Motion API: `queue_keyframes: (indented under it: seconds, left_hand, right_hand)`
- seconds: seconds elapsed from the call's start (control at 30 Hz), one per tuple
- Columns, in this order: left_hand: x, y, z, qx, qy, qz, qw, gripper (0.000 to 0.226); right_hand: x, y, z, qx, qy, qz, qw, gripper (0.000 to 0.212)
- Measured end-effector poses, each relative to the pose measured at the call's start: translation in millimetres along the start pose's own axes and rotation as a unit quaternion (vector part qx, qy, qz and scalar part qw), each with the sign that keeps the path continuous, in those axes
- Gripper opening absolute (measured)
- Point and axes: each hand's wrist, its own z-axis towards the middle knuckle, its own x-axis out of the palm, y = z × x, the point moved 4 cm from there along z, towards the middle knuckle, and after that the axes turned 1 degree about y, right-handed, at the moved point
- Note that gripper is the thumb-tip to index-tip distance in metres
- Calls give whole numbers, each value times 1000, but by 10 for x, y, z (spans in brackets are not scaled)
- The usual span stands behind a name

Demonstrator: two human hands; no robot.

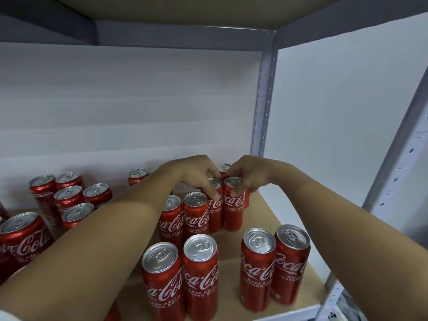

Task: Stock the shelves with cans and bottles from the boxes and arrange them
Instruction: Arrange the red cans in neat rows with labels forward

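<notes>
Two hands work deep on the shelf (273, 218), toward 12 o'clock from the person. The left hand (196, 173) curls its fingers over the top of one red can (214, 205), its forefinger running down the can's side; the right hand (245, 176) pinches the rim of the neighbouring can (233, 205), thumb on the front. Both cans stand upright and touch each other, with more cans just behind them.

Risk, as I judge it, comes from the reach. Both forearms pass over the nearer cans: a pair (183, 209) at 11 o'clock of the front row, two tall front cans (180, 274) at 6 o'clock and another pair (275, 265) at 4 o'clock. A dropped elbow or a hasty pull-back could clip one of these slim cans, and a toppled can would likely knock its touching neighbour or roll off the shelf's front edge. Gripping only by the rims also gives little control if a can tilts. Further cans (69, 195) stand clustered at 9 o'clock, well apart from the hands.
</notes>
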Motion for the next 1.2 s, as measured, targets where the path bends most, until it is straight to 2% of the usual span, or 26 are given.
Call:
queue_keyframes:
  seconds: [0.17,0.4,0.8,1.03,1.2]
  left_hand:
    - [17,-34,14,2,-31,45,998,67]
    - [38,-79,-29,15,-39,-5,999,60]
    - [209,-504,93,80,-22,-23,996,59]
    - [256,-614,118,94,-23,-31,995,61]
    - [269,-647,102,101,-17,-33,994,61]
  right_hand:
    - [44,-15,72,10,-46,-81,996,58]
    - [4,36,-8,8,-33,-124,992,51]
    - [-95,-247,-350,87,-48,-111,989,42]
    - [-107,-321,-440,125,-55,-92,986,56]
    - [-114,-307,-500,135,-48,-77,987,55]
